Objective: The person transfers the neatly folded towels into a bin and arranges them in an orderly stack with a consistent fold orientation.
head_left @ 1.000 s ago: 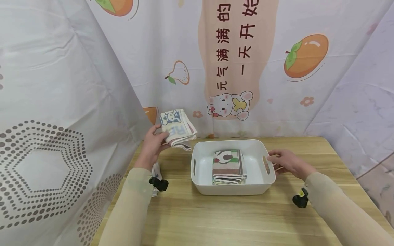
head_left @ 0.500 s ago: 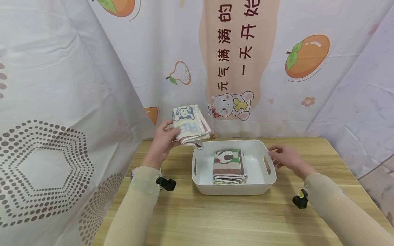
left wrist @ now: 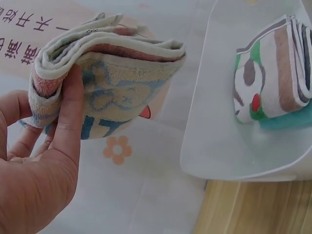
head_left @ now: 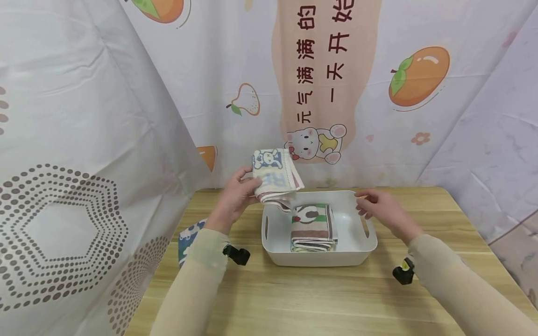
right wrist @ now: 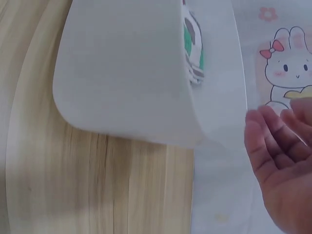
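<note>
your left hand (head_left: 238,195) is pinching the cream-and-blue towel (head_left: 273,181), raised near the back-left corner of the white bin (head_left: 317,259), your right hand (head_left: 381,211), fingers loosely bent and empty, hovering by its right end.

Towel (head_left: 311,226) in basket (head_left: 319,260), basket on table (head_left: 315,298), curtain (head_left: 201,84) behind
</note>
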The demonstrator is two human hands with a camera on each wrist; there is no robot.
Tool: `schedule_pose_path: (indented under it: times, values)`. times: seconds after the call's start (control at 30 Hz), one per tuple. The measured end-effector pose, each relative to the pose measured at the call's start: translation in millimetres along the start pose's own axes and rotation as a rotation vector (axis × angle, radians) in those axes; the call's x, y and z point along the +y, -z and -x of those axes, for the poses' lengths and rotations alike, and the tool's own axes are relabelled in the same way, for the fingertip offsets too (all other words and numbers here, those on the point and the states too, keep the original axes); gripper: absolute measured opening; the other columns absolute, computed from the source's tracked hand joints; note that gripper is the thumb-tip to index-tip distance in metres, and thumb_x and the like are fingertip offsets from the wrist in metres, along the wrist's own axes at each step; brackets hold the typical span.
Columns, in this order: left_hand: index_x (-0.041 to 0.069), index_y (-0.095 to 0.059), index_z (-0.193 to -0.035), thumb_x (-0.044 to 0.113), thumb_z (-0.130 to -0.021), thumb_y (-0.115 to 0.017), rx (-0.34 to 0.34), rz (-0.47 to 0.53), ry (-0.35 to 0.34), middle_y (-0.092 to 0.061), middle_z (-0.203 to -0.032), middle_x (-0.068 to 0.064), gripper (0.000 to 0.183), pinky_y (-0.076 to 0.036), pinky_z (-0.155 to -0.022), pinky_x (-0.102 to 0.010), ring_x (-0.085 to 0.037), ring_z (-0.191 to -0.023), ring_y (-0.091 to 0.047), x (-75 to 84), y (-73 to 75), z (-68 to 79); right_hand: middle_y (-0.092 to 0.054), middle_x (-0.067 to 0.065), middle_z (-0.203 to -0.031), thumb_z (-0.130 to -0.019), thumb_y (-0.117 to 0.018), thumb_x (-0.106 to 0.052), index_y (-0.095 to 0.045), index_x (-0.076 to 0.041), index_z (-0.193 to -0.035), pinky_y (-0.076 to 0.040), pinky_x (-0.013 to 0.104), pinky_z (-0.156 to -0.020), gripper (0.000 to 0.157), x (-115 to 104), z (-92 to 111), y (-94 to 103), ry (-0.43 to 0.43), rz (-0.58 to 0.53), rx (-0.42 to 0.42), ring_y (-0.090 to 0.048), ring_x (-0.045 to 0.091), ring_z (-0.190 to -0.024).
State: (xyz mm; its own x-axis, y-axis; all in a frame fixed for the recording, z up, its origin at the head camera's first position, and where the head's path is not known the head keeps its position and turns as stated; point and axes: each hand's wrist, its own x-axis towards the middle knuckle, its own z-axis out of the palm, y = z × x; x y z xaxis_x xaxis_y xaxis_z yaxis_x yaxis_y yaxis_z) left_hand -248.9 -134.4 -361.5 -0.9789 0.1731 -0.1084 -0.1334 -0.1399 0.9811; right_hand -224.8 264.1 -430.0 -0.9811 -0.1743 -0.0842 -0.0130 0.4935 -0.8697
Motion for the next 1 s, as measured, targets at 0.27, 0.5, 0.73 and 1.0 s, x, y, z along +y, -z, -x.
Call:
schedule_pose_path:
  times: [0.27, 0.5, 0.73, 1.0]
  values:
    - [0.018, -0.055, -0.14, 0.008, -0.098, -0.064, -0.091, 0.009, 0.024, -0.07, -0.109, -0.01, 0.044, -0.059, -0.071, -0.033, -0.021, -0.085, -0.07, -6.8, -12.6, 0.3, -0.069, 0.02, -0.118, -0.107, -0.054, -0.035, -0.041, 0.001, -0.151, -0.059, 0.043, -0.091, 0.058, -5, -2, -11.6, -0.002, -0.147, -0.136, -0.069, 0.036, -0.106]
    - [0.017, -0.055, -0.139, 0.008, -0.098, -0.065, -0.169, 0.018, 0.028, -0.07, -0.108, -0.01, 0.044, -0.055, -0.067, -0.033, -0.02, -0.079, -0.068, -11.2, -24.0, 0.9, -0.066, 0.025, -0.127, -0.107, -0.052, -0.045, -0.039, -0.004, -0.153, -0.057, 0.044, -0.096, 0.062, -12, -2, -22.7, 0.006, -0.184, -0.218, -0.069, 0.035, -0.11]
    - [0.017, -0.054, -0.14, 0.006, -0.097, -0.065, -0.22, 0.036, 0.044, -0.069, -0.111, -0.009, 0.046, -0.055, -0.067, -0.033, -0.019, -0.078, -0.067, -15.0, -33.4, 1.3, -0.057, 0.035, -0.134, -0.108, -0.047, -0.045, -0.032, -0.003, -0.155, -0.054, 0.046, -0.102, 0.065, -24, -5, -35.3, 0.003, -0.402, -0.302, -0.062, 0.046, -0.12]
    - [0.017, -0.054, -0.14, 0.006, -0.096, -0.065, -0.288, 0.045, 0.033, -0.068, -0.114, -0.009, 0.047, -0.055, -0.067, -0.032, -0.019, -0.08, -0.067, -18.4, -41.7, 3.6, -0.066, 0.018, -0.127, -0.111, -0.034, -0.048, -0.033, 0.0, -0.154, -0.047, 0.055, -0.107, 0.064, -35, -6, -49.0, 0.031, -0.558, -0.41, -0.065, 0.037, -0.115]
